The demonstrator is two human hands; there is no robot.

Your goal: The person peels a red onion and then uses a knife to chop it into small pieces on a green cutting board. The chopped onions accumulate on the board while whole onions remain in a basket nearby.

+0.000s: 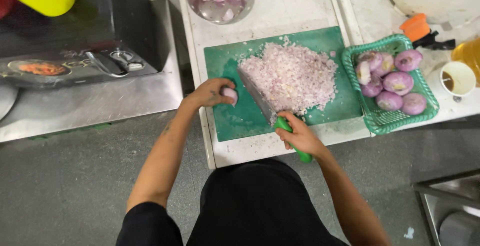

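Mid-chopping: left hand [212, 93] clasps a peeled onion half [230, 95] on the green cutting board [235, 118], right hand [300, 137] grips the green-handled knife [272, 112] beside the minced onion pile [295, 78]; next cut needs fingertips tucked.

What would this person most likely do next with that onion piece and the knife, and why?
Probably bring the knife over to the onion piece and start cutting. The left hand pins the piece on the green cutting board, beside the blade, while the right hand grips the green handle. The chopped onion pile lies on the blade's other side.
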